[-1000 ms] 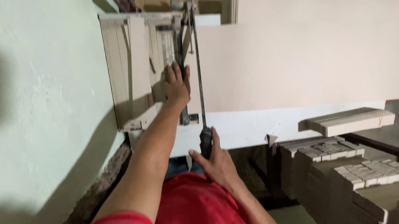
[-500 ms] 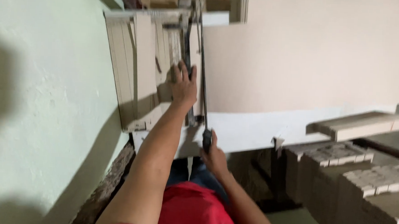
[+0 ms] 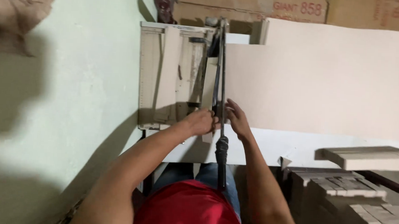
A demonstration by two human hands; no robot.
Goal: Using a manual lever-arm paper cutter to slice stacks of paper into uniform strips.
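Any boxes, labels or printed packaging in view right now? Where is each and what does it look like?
Brown cardboard box: top centre, behind the paper cutter, flat face with red print.
Second brown box: top right, plain face.
Stacks of pale card strips: lower right, rectangular, beige, unprinted.
No signs or screens.

My shirt plain red, jeans blue. Cutter arm and its handle black. Cutter board cream with ruler marks. Big sheet pale beige, plain. Wall pale green. Table white. Stacked cardboard pieces tan.
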